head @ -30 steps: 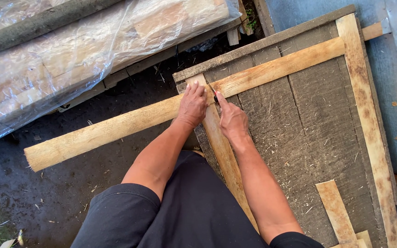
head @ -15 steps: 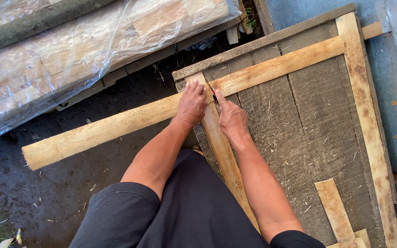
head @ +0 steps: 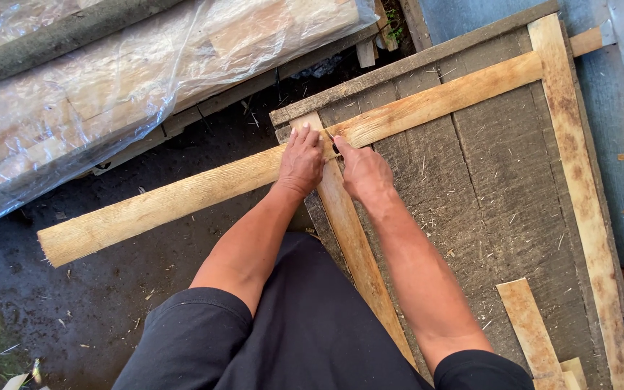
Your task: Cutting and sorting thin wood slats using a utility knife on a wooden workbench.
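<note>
A long pale plank (head: 182,195) lies slanted across a grey weathered board panel (head: 500,188). A narrower pale slat (head: 355,245) runs from the crossing toward me. My left hand (head: 301,160) lies palm down on the long plank where it crosses the slat, fingers together, pressing it down. My right hand (head: 362,173) sits just to its right on the panel. Its fingertips pinch a small dark tool (head: 335,146) whose tip touches the long plank at the crossing. Most of the tool is hidden by the fingers.
A pale frame strip (head: 579,195) edges the panel on the right. Short offcuts (head: 532,332) lie at its lower right. Timber wrapped in clear plastic (head: 110,94) is stacked at the upper left. Dark ground with wood chips (head: 74,310) spreads at the left. My dark-clothed lap (head: 305,339) fills the bottom.
Both hands stay at the crossing. The view has shifted only slightly and the plank has not visibly moved.
</note>
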